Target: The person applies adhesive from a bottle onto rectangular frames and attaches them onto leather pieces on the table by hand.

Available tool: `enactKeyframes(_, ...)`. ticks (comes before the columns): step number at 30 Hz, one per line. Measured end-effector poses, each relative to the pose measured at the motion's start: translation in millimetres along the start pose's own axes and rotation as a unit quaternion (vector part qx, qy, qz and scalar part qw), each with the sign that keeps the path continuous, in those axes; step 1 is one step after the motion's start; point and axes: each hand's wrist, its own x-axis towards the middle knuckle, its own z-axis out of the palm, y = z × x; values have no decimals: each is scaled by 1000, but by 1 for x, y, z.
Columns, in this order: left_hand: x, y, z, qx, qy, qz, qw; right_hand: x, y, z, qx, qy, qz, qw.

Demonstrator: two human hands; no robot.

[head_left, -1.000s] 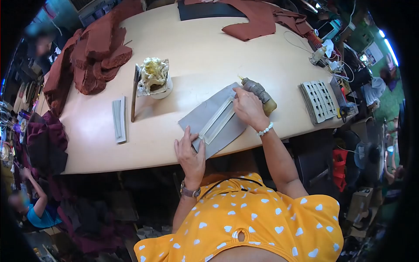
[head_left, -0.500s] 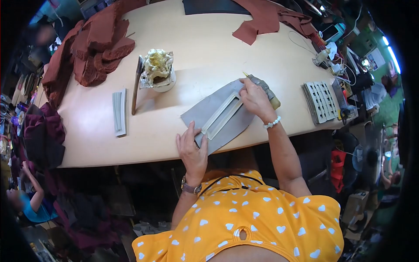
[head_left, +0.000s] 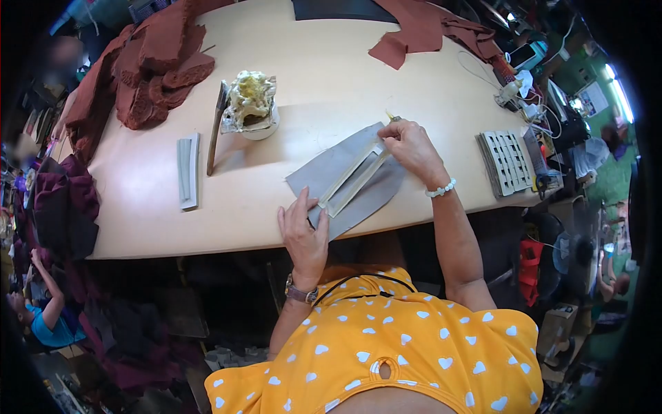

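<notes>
And here's the white tub (head_left: 263, 131), upright on the tabletop (head_left: 331, 76), heaped past its rim with a lumpy cream-and-yellow mass (head_left: 249, 95)! The stuff spreads over the mouth, with a darker brown patch low on the near side. A brown stick (head_left: 217, 130) runs close along the tub's left side. Over to the squeeze bottle (head_left: 391, 116): only its pointed yellowish tip and a sliver of the top peek out behind the right hand (head_left: 412, 152), so what it holds can't be told.

Centre stage, the pale rectangular frame (head_left: 336, 198) lies slantwise on the grey fabric piece (head_left: 314, 170), flat on the tabletop. The right hand is at the frame's upper end, its grip drawn in, thumb and forefinger pressed together; whether an edge is caught between them is hard to say. Down at the lower end comes the left hand (head_left: 303, 231), its grip spread, fingertips resting on the frame's corner and the fabric.

Off left, pale strips (head_left: 184, 169) lie on a light card (head_left: 194, 186). Away right, a stack of slotted cards (head_left: 505, 162) sits near the tabletop's edge, a small bottle (head_left: 509, 91) beyond it among cables, contents too small to read. Below, past the edge, there's a cardboard box (head_left: 557, 323), its inside unclear.
</notes>
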Motion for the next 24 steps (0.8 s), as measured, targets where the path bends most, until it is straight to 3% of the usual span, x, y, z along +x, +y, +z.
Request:
enactKeyframes(7,-1,-6,5,5,-5,-5,1000,2,4,-12,122,-54,-13,991)
enactKeyframes(10,0,-2,3,-31,-11,-21,999,-2,20,-29,270,-63,6,961)
enactKeyframes(17,0,-1,4,-58,-1,-23,998,9,127,-181,218,172,144,950)
enactKeyframes(24,-2,-1,9,4,22,-5,1000,21,273,-279,245,249,299,888)
